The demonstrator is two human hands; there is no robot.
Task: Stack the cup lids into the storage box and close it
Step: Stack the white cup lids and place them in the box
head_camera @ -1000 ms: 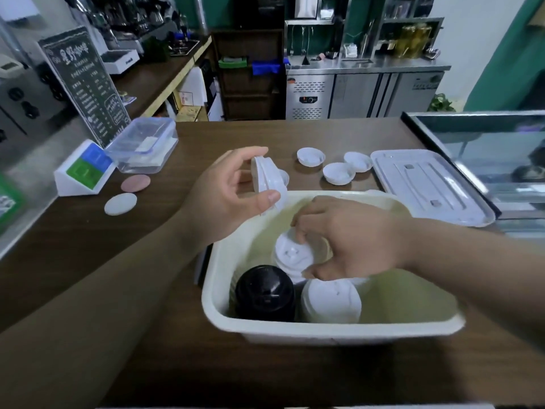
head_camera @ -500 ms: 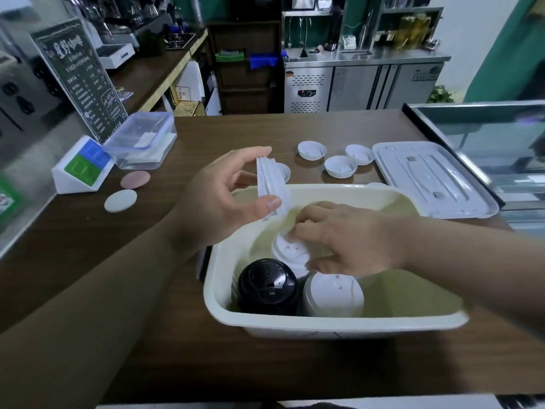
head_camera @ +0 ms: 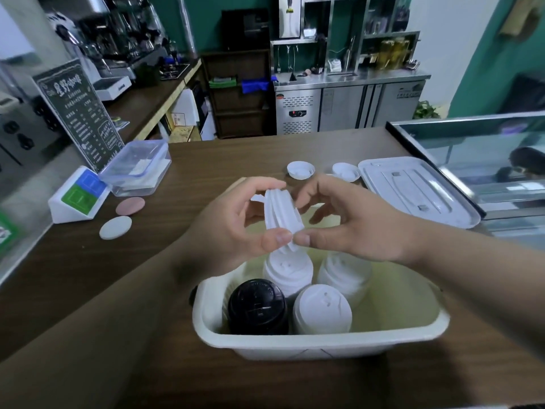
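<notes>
A cream storage box [head_camera: 321,345] stands open on the wooden counter in front of me. Inside at its left are a black lid stack [head_camera: 256,305] and three white lid stacks [head_camera: 323,312]. Above the box my left hand [head_camera: 233,231] grips a small stack of white lids [head_camera: 281,215] on edge, between thumb and fingers. My right hand [head_camera: 351,225] pinches the same stack from the right side. The box's white cover [head_camera: 413,193] lies flat to the right. Two loose white lids [head_camera: 300,169] lie behind my hands.
A clear plastic container [head_camera: 138,166] and a white-green-blue card stand [head_camera: 78,196] sit at the left, with a pink disc [head_camera: 129,206] and a white disc [head_camera: 115,227] beside them. A chalkboard menu [head_camera: 79,113] leans behind. A glass display case [head_camera: 483,154] borders the right.
My right hand has come up out of the box and now pinches the lid stack held by my left hand. The view has tilted up a little.
</notes>
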